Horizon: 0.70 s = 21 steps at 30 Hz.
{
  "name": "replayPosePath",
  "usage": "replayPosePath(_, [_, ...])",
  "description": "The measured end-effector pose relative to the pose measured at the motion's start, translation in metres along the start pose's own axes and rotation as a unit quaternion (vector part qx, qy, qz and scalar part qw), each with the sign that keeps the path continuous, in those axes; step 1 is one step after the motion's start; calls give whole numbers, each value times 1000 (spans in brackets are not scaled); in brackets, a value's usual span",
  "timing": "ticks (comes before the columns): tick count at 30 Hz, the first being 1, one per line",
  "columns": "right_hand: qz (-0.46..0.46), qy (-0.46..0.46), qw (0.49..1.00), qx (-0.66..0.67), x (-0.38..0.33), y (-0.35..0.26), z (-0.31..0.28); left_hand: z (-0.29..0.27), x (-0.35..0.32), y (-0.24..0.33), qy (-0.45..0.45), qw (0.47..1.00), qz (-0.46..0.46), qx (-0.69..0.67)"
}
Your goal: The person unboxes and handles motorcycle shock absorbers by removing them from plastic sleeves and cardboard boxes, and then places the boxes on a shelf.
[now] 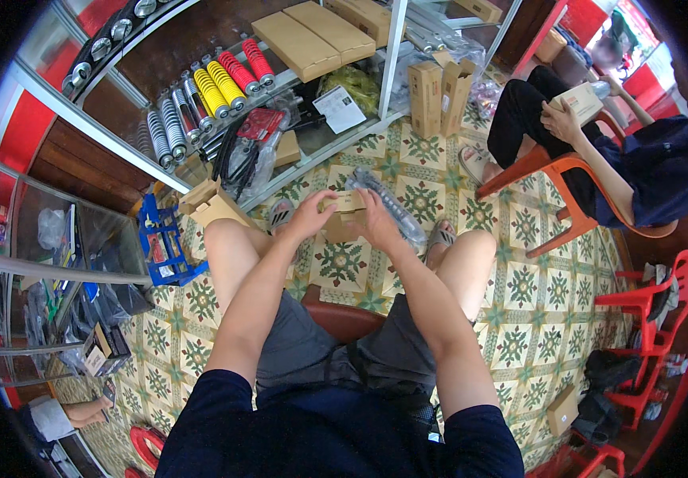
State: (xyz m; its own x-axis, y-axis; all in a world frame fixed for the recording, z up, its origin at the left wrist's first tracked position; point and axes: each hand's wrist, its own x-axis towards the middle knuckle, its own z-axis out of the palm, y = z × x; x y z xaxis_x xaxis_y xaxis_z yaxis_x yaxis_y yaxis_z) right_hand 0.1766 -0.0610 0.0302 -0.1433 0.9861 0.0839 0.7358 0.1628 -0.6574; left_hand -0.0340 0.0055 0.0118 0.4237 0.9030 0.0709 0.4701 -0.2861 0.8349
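Between my knees I hold a small brown cardboard box with both hands. My left hand grips its left end, thumb and fingers closed on the edge. On the other end my right hand is closed round the side. What is inside the box does not show. A long grey part in a clear plastic bag lies on the tiled floor just beyond my right hand. An opened cardboard box stands beside my left knee.
A glass-and-metal shelf ahead carries yellow shock absorbers, red ones and flat cartons. Tall cartons stand beside it. At right, a person sits on an orange chair holding a box. A blue rack stands left.
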Motion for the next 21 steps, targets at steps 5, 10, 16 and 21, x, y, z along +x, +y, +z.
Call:
replayPosePath(5, [14,38,992,118,8,8,1,-1,1,0,-11,1000,2,23])
replayPosePath(10, [14,49,992,113,8,9,6,-5,-2,10,-20,999,4,48])
replayPosePath(16, [16,45,993,108,7,7,3,-8,-5,28,-45,999,-27,0])
replayPosePath(21, [23,64,989,132,10,8,7,-2,-7,22,-42,999,-27,3])
